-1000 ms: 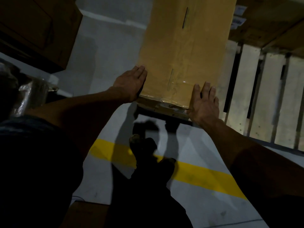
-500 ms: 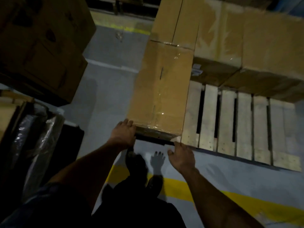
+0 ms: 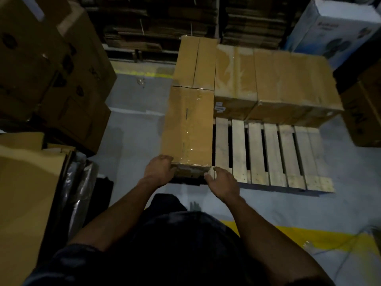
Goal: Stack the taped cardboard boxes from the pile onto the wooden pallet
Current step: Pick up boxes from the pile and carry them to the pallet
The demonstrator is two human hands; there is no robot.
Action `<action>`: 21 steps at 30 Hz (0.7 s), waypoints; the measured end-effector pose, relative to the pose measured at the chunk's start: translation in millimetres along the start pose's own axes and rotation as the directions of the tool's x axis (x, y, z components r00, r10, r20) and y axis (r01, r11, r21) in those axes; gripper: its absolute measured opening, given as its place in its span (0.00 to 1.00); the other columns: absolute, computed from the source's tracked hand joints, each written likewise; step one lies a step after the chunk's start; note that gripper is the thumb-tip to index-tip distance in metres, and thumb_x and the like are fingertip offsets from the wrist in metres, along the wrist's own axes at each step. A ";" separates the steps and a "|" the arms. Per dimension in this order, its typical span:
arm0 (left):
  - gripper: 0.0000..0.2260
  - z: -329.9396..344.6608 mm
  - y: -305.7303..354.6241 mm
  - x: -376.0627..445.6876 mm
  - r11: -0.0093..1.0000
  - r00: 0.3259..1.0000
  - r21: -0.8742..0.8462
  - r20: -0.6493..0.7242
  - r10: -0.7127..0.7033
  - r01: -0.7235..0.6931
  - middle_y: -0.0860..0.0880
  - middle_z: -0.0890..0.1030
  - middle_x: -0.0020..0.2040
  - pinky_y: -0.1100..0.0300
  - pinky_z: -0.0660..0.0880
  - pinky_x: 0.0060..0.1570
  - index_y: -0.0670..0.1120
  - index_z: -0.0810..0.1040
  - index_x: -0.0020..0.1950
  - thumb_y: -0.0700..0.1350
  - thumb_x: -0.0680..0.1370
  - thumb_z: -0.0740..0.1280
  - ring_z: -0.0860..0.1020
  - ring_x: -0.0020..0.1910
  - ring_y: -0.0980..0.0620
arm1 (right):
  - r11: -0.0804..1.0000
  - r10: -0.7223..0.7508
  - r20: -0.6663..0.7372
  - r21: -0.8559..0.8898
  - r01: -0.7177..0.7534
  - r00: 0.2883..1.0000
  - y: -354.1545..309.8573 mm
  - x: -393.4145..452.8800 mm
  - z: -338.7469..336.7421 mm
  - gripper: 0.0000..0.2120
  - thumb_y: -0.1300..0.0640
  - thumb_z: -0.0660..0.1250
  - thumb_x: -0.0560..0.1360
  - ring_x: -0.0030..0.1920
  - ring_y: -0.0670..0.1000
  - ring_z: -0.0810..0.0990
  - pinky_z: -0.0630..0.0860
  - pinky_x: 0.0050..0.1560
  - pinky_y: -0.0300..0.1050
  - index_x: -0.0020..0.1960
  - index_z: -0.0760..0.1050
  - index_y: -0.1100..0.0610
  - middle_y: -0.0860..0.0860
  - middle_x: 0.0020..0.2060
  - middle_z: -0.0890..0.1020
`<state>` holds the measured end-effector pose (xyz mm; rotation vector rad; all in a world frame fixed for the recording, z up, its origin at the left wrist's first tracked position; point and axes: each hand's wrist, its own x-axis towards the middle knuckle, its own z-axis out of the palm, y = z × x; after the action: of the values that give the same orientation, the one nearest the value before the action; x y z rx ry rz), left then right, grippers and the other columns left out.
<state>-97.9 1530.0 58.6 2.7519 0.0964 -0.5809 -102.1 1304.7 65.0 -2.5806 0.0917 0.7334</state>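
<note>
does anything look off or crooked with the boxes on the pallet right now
Nothing much stands out. The near box lies square on the wooden pallet, in line with the box behind it. Its near end slightly overhangs the pallet edge, where the left hand touches its corner.

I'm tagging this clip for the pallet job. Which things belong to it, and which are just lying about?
Job:
near taped box
wooden pallet
stacked boxes
left hand
right hand

Lying about:
printed cartons
white carton
plastic wrap
yellow floor line
</note>
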 end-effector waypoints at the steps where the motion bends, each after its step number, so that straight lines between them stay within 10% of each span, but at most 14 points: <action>1: 0.19 -7.3 6.8 -3.2 1.000 1.000 0.002 -0.007 0.022 -0.022 0.40 0.76 0.65 0.55 0.70 0.61 0.41 0.74 0.68 0.48 0.80 0.62 0.74 0.63 0.42 | 1.000 0.003 -0.015 0.009 -0.003 1.000 -0.3 -6.2 -5.1 0.26 0.41 0.59 0.81 0.65 0.60 0.74 0.73 0.62 0.51 0.70 0.71 0.58 0.57 0.66 0.76; 21: 0.19 -8.9 105.2 63.7 0.794 0.785 0.170 0.370 0.498 -0.584 0.40 0.74 0.67 0.56 0.69 0.62 0.41 0.72 0.70 0.49 0.82 0.60 0.72 0.65 0.43 | 0.840 0.530 -0.206 0.255 -0.478 0.822 72.2 -77.7 -13.2 0.32 0.37 0.58 0.80 0.73 0.55 0.67 0.66 0.70 0.50 0.76 0.65 0.55 0.53 0.74 0.70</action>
<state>-22.4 1433.5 72.2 2.6946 -0.8992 -0.8876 -175.4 1229.7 85.6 -2.4604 0.9255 0.5028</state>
